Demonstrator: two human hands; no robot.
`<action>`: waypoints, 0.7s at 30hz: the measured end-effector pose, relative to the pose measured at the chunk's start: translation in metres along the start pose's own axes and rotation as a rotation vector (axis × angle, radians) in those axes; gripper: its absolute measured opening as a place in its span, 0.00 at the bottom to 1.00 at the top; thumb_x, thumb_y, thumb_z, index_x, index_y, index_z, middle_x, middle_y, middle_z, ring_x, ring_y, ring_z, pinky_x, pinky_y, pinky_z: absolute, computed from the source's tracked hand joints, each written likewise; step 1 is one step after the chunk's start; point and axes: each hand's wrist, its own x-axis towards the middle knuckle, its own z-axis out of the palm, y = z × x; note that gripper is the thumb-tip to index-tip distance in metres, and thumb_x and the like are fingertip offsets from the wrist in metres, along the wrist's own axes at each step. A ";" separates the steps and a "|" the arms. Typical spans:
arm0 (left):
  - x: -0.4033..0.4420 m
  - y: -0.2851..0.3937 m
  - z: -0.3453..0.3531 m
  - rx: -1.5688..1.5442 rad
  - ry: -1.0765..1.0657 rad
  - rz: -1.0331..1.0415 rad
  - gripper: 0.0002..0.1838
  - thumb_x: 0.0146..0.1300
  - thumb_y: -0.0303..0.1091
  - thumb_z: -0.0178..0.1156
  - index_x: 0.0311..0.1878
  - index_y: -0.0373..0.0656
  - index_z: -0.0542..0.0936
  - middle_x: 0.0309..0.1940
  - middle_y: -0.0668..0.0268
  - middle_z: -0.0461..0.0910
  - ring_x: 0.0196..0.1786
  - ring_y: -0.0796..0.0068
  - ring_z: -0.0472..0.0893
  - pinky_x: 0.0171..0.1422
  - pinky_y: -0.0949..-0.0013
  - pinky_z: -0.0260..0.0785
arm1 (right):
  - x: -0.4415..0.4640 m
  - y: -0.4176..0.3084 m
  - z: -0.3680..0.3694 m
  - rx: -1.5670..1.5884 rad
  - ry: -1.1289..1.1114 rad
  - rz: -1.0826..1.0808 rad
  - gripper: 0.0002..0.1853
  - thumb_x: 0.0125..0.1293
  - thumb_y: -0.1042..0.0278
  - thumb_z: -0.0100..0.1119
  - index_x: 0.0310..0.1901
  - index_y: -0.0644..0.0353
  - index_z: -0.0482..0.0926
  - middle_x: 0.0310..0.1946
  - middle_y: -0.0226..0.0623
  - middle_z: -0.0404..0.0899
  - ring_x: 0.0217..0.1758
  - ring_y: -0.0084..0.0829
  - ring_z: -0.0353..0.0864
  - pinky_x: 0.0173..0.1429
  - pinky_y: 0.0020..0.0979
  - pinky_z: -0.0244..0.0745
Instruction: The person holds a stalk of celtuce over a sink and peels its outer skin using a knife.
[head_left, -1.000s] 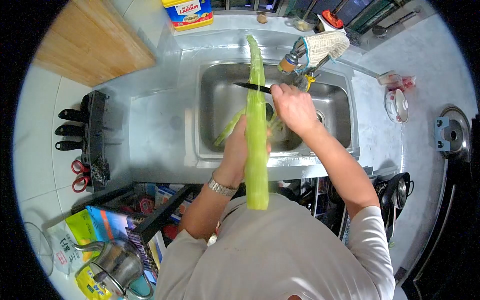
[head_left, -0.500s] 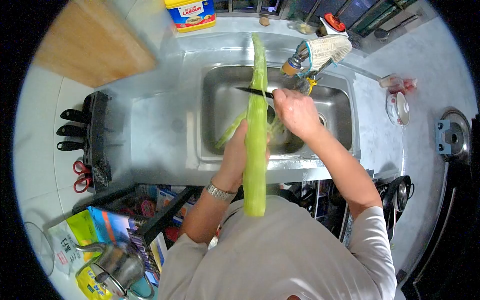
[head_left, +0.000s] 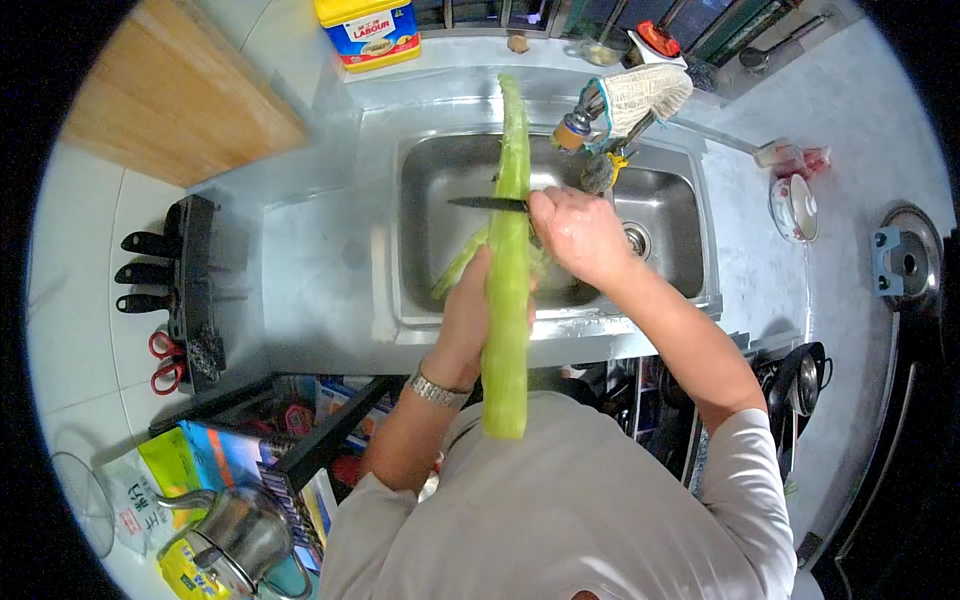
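Observation:
A long pale green stalk [head_left: 508,300] runs upright through the middle of the view, over the left basin of the steel sink [head_left: 430,180]. My left hand [head_left: 470,310] is wrapped round the stalk from the left and below, its fingers partly hidden. My right hand [head_left: 580,232] grips the handle of a dark-bladed knife [head_left: 480,203]. The blade lies across the stalk above my left hand, its tip pointing left. Green peelings [head_left: 460,265] lie in the basin behind the stalk.
A faucet [head_left: 580,122] with a cloth [head_left: 645,97] over it stands behind the sink. A knife rack [head_left: 190,290] and a wooden board [head_left: 180,95] are at the left. A lidded bowl [head_left: 793,209] sits right; a kettle [head_left: 243,530] stands lower left.
The knife and my right hand have moved down along the stalk toward my left hand. The stalk's lower end sits slightly lower and further left.

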 end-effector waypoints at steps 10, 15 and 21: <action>0.001 -0.004 -0.008 -0.049 -0.062 -0.043 0.26 0.80 0.52 0.34 0.43 0.41 0.75 0.24 0.66 0.76 0.21 0.75 0.77 0.24 0.72 0.71 | -0.002 0.009 0.000 -0.078 -0.109 0.045 0.05 0.59 0.70 0.54 0.35 0.60 0.72 0.28 0.40 0.79 0.34 0.40 0.84 0.34 0.39 0.80; 0.000 -0.004 -0.005 0.011 -0.044 0.003 0.23 0.80 0.48 0.35 0.45 0.42 0.74 0.27 0.66 0.77 0.23 0.75 0.78 0.25 0.72 0.72 | -0.001 0.011 0.001 -0.092 -0.064 0.030 0.05 0.58 0.70 0.53 0.35 0.60 0.72 0.28 0.41 0.79 0.35 0.40 0.84 0.35 0.38 0.81; 0.001 -0.003 -0.006 -0.062 -0.057 -0.042 0.21 0.80 0.48 0.34 0.44 0.43 0.72 0.28 0.66 0.78 0.23 0.75 0.78 0.24 0.72 0.72 | 0.003 0.021 0.016 -0.151 -0.047 0.069 0.04 0.58 0.71 0.55 0.33 0.60 0.71 0.28 0.40 0.78 0.34 0.40 0.84 0.34 0.38 0.80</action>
